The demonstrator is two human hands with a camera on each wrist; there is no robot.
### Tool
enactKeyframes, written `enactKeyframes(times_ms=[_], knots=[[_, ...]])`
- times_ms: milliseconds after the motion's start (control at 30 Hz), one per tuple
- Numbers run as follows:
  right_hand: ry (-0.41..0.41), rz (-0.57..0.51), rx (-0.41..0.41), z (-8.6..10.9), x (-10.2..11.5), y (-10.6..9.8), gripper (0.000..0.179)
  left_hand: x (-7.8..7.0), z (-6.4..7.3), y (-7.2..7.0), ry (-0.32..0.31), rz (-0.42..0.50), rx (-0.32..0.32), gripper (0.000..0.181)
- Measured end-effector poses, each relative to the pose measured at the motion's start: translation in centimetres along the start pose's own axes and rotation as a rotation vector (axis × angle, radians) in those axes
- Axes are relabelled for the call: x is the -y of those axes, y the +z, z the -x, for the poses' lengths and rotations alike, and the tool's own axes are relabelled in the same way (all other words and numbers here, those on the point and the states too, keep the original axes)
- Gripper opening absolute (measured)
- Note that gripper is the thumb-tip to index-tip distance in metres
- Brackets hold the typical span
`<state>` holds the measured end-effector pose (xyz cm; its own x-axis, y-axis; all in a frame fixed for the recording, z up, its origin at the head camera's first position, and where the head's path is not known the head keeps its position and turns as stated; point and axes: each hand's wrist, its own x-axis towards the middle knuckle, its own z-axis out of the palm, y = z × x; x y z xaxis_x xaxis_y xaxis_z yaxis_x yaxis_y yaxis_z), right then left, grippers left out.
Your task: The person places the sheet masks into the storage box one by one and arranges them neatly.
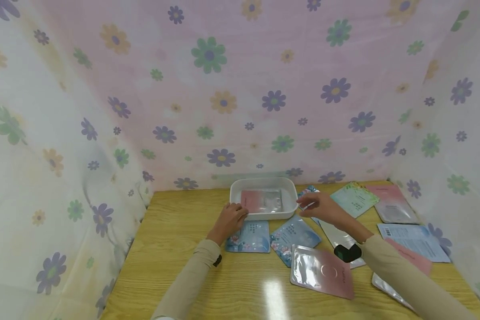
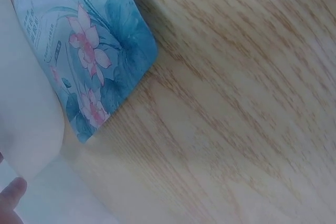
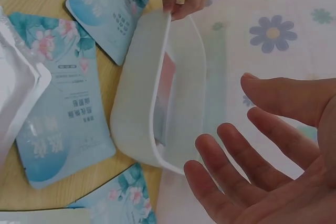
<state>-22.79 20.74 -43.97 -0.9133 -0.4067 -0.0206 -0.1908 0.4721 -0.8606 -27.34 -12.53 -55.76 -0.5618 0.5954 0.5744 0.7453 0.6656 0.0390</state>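
A white plastic tub (image 1: 240, 217) stands at the back of the table, with a pink and silver sheet mask packet (image 1: 260, 201) lying inside. My left hand (image 1: 233, 218) pinches the rim at the tub's front left corner, as the right wrist view also shows. Beside the tub's right end is my right hand (image 1: 322, 209), its fingers spread and loosely bent, holding nothing. Just in front of the tub lies a blue packet with lotus flowers (image 1: 250, 238), seen close in the left wrist view. A second blue packet (image 1: 298, 235) lies to its right.
A silver and pink packet (image 1: 324, 271) lies nearer the front. On the right, a green packet (image 1: 354, 200), another pink one (image 1: 392, 204) and a pale blue one (image 1: 414, 242) are spread about. Flowered cloth (image 1: 248, 89) hangs behind and along both sides of the wooden table (image 1: 176, 222).
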Motion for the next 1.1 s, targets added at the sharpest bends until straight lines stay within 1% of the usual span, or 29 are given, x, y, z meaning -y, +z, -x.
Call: enactKeyframes(times_ms=[200, 367, 533, 633, 733, 900, 1100], knots=[[-0.012, -0.015, 0.011, 2.0, -0.6, -0.7, 0.039, -0.3, -0.1, -0.1, -0.017, 0.012, 0.003, 0.005], [0.002, -0.04, 0.014, 3.8, -1.3, -1.3, 0.039, -0.2, -0.1, -0.1, -0.007, 0.006, 0.006, 0.007], [0.027, -0.043, 0.01, 5.5, -2.4, -1.7, 0.041, -0.2, -0.2, -0.1, -0.023, 0.009, 0.03, 0.008], [0.031, -0.043, 0.004, 6.5, -3.1, -1.8, 0.04, -0.2, -0.2, -0.2, -0.024, 0.012, 0.029, 0.007], [0.05, -0.046, -0.006, 7.4, -3.7, -1.9, 0.041, -0.1, -0.2, -0.1, -0.023, 0.01, 0.021, 0.006], [0.094, -0.041, 0.001, 8.3, -4.6, -2.0, 0.045, 0.0, -0.2, -0.1, -0.03, 0.015, 0.025, 0.006], [0.175, -0.051, -0.008, 9.4, -5.8, -2.0, 0.049, -0.1, -0.1, 0.1, -0.034, 0.007, 0.015, 0.006]])
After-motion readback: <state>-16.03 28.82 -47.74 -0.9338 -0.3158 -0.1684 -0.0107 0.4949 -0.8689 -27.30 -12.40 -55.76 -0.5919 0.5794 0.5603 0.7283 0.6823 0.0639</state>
